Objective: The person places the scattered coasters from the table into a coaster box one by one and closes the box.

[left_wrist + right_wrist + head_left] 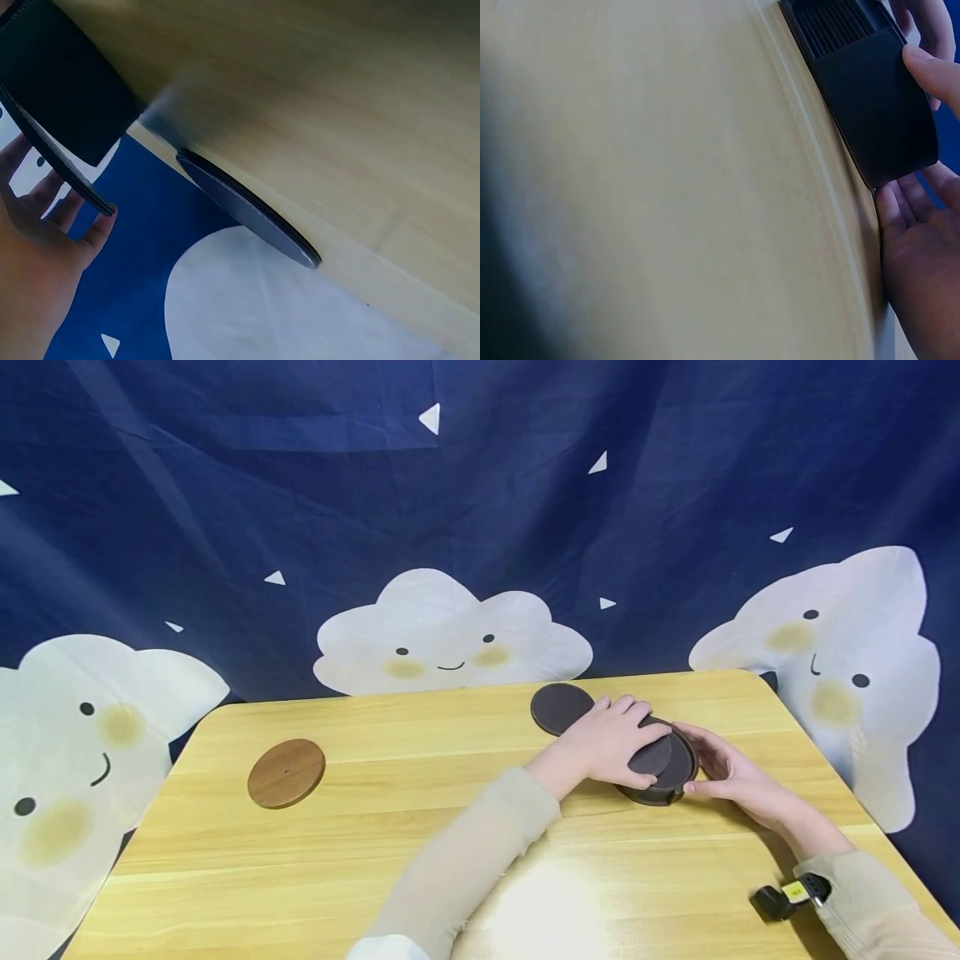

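Note:
A round black coaster holder (656, 797) stands on the table toward the back right. In the right wrist view a gap in the wall of the holder (885, 105) shows a stack of dark edges inside. My left hand (609, 745) grips a thin dark coaster (654, 758) tilted over the holder's top. That coaster (64, 161) is seen edge-on in the left wrist view, with fingers along its rim. My right hand (738, 777) holds the holder's right side between thumb and fingers. Another dark coaster (558, 708) lies flat left of the holder, partly hidden by my left hand.
A brown wooden disc (287, 774) with a small centre mark lies on the left of the light wooden table (360, 868). Behind the table's back edge hangs a dark blue cloth (480, 510) with white clouds. A black strapped device (787, 893) sits on my right wrist.

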Demonstrator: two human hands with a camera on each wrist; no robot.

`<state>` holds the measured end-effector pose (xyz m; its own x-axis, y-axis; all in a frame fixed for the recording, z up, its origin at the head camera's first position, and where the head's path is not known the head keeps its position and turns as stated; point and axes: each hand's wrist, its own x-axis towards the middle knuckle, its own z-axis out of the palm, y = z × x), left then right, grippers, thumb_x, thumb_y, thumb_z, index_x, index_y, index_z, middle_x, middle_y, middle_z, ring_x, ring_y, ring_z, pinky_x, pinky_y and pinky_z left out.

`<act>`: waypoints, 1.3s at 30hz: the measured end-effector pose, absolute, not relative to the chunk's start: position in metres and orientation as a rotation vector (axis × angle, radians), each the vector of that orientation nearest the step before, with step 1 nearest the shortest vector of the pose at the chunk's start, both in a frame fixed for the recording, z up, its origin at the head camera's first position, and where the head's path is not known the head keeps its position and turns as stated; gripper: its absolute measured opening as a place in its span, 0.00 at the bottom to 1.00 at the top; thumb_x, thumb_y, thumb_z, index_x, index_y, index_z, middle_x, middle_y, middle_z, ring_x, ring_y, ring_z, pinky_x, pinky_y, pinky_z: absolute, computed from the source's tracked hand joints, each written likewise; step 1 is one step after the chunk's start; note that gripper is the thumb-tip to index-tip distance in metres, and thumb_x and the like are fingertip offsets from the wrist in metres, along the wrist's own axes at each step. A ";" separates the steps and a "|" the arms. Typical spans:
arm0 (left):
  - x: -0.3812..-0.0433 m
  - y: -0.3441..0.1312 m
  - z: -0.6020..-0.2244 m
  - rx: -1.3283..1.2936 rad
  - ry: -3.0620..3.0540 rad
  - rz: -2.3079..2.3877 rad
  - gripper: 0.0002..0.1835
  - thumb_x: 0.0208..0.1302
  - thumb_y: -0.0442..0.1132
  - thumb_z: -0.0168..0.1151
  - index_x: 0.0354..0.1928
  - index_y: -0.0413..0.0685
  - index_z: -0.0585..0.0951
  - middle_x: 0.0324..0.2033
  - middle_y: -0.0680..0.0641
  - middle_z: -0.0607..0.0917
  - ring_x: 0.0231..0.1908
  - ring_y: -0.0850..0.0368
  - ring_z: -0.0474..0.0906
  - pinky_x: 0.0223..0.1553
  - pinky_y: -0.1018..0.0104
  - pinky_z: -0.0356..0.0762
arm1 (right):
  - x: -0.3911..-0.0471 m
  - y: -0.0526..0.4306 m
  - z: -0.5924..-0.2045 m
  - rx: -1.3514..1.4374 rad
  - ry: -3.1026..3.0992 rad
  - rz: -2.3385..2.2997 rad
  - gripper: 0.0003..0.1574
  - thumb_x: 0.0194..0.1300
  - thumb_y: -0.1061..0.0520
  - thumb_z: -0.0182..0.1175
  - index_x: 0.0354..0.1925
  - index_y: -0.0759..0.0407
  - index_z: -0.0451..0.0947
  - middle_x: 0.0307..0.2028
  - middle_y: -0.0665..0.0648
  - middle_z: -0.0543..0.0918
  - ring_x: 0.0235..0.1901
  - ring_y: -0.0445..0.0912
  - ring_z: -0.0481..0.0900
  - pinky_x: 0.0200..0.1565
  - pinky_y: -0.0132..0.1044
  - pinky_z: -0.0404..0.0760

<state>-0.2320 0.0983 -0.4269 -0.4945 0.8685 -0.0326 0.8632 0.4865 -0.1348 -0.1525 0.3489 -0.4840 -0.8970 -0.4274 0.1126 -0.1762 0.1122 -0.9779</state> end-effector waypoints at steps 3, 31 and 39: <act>-0.230 0.105 -0.427 -1.560 -2.686 0.198 0.42 0.67 0.76 0.55 0.80 0.74 0.64 0.72 0.56 0.69 0.72 0.57 0.63 0.69 0.57 0.66 | -0.152 0.348 -0.482 -0.602 2.194 -1.868 0.52 0.65 0.79 0.59 0.81 0.59 0.56 0.71 0.32 0.72 0.68 0.23 0.70 0.65 0.15 0.64; -0.227 0.123 -0.435 -1.647 -2.682 0.160 0.39 0.69 0.79 0.50 0.77 0.77 0.68 0.75 0.60 0.68 0.76 0.61 0.60 0.73 0.59 0.61 | -0.151 0.346 -0.479 -0.601 2.198 -1.847 0.53 0.66 0.79 0.59 0.83 0.66 0.51 0.73 0.31 0.68 0.69 0.22 0.68 0.65 0.15 0.64; -0.225 0.120 -0.431 -1.666 -2.660 0.217 0.38 0.70 0.77 0.52 0.78 0.77 0.66 0.75 0.60 0.68 0.76 0.61 0.60 0.72 0.59 0.61 | -0.151 0.346 -0.479 -0.608 2.189 -1.852 0.52 0.66 0.79 0.58 0.83 0.65 0.51 0.73 0.32 0.68 0.71 0.21 0.65 0.65 0.14 0.63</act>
<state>-0.2254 0.1202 -0.4313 -0.4392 0.8951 -0.0769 0.8957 0.4297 -0.1146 -0.1507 0.3462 -0.4787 -0.8931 -0.4379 0.1032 -0.1743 0.1253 -0.9767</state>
